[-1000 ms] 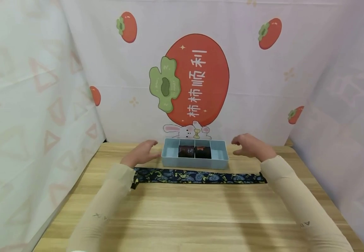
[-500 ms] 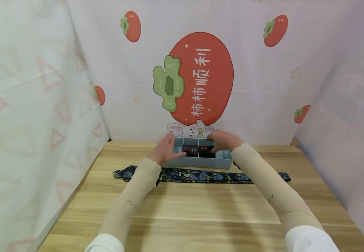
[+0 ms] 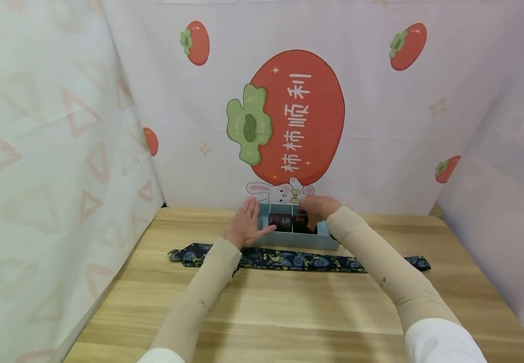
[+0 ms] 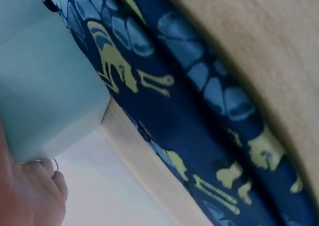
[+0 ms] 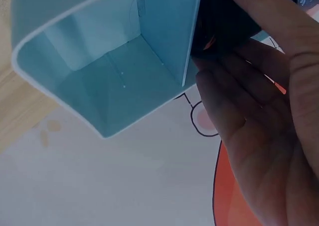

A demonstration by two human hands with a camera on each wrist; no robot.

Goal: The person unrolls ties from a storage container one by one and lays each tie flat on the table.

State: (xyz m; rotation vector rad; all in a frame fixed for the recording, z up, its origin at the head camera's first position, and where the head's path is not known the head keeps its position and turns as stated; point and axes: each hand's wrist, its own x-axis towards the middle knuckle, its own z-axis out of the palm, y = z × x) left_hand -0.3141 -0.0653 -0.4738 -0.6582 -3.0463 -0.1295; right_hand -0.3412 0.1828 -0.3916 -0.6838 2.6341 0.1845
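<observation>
A light-blue divided box (image 3: 304, 241) stands at the back of the table. My left hand (image 3: 245, 225) is at its left end, fingers straight and thumb stretched along the front. In the left wrist view its fingertips (image 4: 42, 183) lie beside the box wall. My right hand (image 3: 319, 207) reaches into a middle compartment and pinches a black rolled tie (image 5: 222, 24) with orange marks, thumb in front and fingers behind. Left of it, a dark patterned roll (image 3: 281, 222) sits in the neighbouring compartment. The box's right-end compartment (image 5: 94, 76) holds nothing.
A navy patterned necktie (image 3: 304, 260) lies flat across the table, just in front of the box and under both forearms. Wooden tabletop (image 3: 271, 307) stretches toward me. A white printed cloth (image 3: 189, 101) hangs right behind the box, with cloth walls on both sides.
Both hands have moved inward from either side of the box. The left has come to its left end, and the right has reached in and taken hold of the black rolled tie.
</observation>
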